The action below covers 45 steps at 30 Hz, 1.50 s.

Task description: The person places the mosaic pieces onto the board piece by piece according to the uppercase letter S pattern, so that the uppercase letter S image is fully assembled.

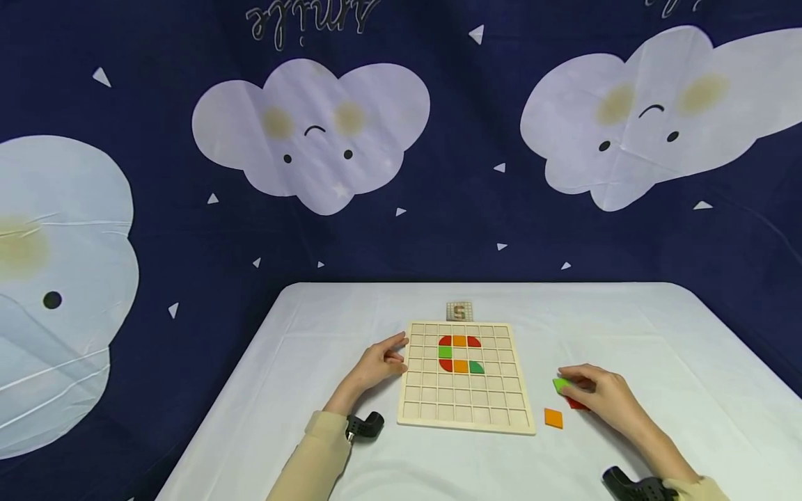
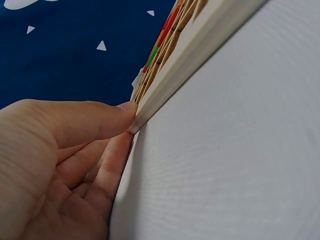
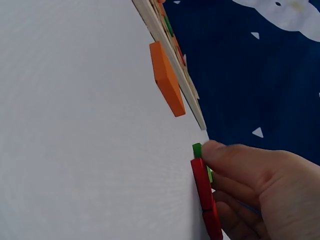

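My left hand rests its thumb and fingertips against the left edge of a square wooden grid board. Up close in the left wrist view, the thumb touches the board's pale rim. On the grid, red, orange and green tiles form a C-like curve. To the right of the board, my right hand pinches a light green tile between thumb and fingers. Red tiles lie beside it at the fingers, partly hidden in the head view. An orange square tile lies near the board's lower right corner.
A small card with a gridded S-shaped pattern lies behind the board's far edge. White cloth covers the table. A dark blue curtain with clouds and triangles hangs behind it.
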Each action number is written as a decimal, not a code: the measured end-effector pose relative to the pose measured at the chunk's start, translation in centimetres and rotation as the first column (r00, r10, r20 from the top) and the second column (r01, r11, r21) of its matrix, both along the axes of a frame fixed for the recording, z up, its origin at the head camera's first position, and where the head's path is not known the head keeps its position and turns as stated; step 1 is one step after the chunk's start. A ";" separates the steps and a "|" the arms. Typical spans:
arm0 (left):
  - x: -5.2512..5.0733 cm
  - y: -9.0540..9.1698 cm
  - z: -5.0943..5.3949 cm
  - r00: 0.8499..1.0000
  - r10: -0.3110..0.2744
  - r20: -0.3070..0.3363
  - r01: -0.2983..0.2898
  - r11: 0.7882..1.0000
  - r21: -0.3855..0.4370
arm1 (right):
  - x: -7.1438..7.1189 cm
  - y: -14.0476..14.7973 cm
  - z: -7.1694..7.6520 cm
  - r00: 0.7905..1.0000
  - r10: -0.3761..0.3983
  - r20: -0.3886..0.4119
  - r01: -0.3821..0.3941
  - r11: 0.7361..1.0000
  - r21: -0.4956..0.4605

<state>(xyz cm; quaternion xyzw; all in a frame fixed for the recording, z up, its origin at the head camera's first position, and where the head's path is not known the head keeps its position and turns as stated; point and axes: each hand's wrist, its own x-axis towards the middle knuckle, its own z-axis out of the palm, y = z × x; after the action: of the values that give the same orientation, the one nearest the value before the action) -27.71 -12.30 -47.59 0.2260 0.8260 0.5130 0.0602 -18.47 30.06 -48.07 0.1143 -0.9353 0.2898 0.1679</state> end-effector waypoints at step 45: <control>0.0 0.1 0.1 0.999 0.024 0.026 -0.024 1.000 -0.001 | -3.4 -11.4 4.0 0.969 0.235 -0.075 -0.245 0.954 -0.175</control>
<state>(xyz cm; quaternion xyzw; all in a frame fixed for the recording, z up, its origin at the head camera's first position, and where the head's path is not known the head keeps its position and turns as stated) -27.68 -12.22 -47.52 0.2092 0.8280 0.5161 0.0650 -21.90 18.63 -44.08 0.2187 -0.8791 0.3895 0.1659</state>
